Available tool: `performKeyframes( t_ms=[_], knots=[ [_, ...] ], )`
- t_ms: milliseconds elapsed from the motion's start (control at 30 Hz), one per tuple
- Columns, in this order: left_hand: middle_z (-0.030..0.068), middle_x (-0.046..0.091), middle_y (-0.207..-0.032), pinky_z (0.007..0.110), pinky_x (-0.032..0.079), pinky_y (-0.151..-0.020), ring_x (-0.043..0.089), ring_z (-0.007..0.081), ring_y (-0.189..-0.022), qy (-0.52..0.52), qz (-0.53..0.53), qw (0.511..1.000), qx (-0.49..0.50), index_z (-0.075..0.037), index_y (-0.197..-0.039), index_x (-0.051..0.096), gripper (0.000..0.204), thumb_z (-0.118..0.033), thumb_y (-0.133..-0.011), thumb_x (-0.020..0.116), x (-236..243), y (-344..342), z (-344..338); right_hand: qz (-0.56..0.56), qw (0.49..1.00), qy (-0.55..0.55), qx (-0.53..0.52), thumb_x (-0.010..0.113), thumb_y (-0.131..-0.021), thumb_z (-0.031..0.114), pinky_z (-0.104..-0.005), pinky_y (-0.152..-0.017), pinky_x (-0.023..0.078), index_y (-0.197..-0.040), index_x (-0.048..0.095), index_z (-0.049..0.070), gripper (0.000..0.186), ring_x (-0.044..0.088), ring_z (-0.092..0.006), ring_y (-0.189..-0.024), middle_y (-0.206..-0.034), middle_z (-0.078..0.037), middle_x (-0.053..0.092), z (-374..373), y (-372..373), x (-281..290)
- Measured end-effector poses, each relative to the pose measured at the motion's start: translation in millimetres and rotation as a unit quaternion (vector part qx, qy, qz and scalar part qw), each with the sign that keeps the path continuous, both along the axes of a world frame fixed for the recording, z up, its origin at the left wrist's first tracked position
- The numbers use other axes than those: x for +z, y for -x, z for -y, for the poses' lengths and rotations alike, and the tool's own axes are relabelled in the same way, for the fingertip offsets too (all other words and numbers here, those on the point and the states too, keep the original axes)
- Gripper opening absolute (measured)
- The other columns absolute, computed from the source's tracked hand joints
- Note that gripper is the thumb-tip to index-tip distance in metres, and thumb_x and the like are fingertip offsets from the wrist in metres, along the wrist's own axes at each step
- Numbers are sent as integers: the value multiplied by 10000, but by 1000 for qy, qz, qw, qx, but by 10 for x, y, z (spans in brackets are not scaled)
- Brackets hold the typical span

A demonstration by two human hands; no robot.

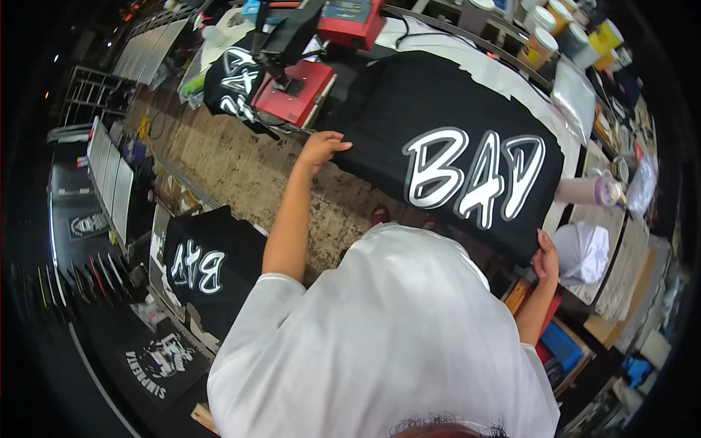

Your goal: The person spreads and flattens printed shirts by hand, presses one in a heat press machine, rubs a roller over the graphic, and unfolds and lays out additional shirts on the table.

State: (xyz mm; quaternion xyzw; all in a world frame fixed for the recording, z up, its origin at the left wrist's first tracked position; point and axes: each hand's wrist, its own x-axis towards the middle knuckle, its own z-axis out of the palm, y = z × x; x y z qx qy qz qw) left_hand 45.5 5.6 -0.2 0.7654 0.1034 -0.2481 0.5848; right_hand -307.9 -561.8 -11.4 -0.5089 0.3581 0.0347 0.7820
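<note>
A black shirt with large white outlined lettering lies spread in front of me on a white-covered surface. My left hand grips its near-left edge, beside a red press plate on a black arm. My right hand holds the lower right corner, next to a bundled white cloth. Another black printed shirt lies left of the press. A third one rests on a board at my left.
Ink tubs crowd the upper right, near a red control box with cables. A lilac-rimmed container stands at the right. Slatted racks and a dark printed sheet are on the left, beside the worn floor.
</note>
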Motion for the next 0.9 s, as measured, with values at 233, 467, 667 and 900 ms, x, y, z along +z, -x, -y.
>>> performKeyframes(
  t_ms=[233, 467, 667, 900],
  knots=[
    [-4, 674, -838, 230, 426, -663, 577, 79, -748, 23, -1, 1000, -21, 10, -998, 714, 303, -202, -806, 814, -96, -35, 240, -66, 993, 81, -54, 697, -915, 223, -188, -485, 342, -1300, 547, 34, 454, 493, -23, -604, -878, 60, 608, 52, 259, -119],
    [-39, 630, -739, 224, 397, -620, 517, 46, -668, -45, 77, 996, -30, 20, -830, 712, 202, -171, -840, 778, -38, 23, 185, -59, 992, 61, -93, 698, -915, 240, -208, -534, 331, -1121, 630, 101, 257, 450, -46, -548, -835, 71, 601, 15, 286, -85],
    [-67, 610, -784, 192, 385, -693, 505, 41, -700, 39, 2, 997, -71, -20, -1085, 572, 358, -65, -812, 798, 67, 109, 141, -47, 996, 50, -52, 671, -940, 231, -201, -598, 432, -1004, 637, 131, 124, 580, -43, -653, -828, 59, 644, 67, 353, -111],
    [-51, 588, -846, 220, 410, -843, 537, 63, -808, 27, -21, 992, -123, -55, -1065, 517, 326, -9, -838, 747, -109, 281, -40, -49, 993, 99, 52, 734, -868, 116, -191, -676, 456, -1173, 620, 57, 331, 611, -23, -803, -981, 28, 690, -159, 407, 133]
  ],
)
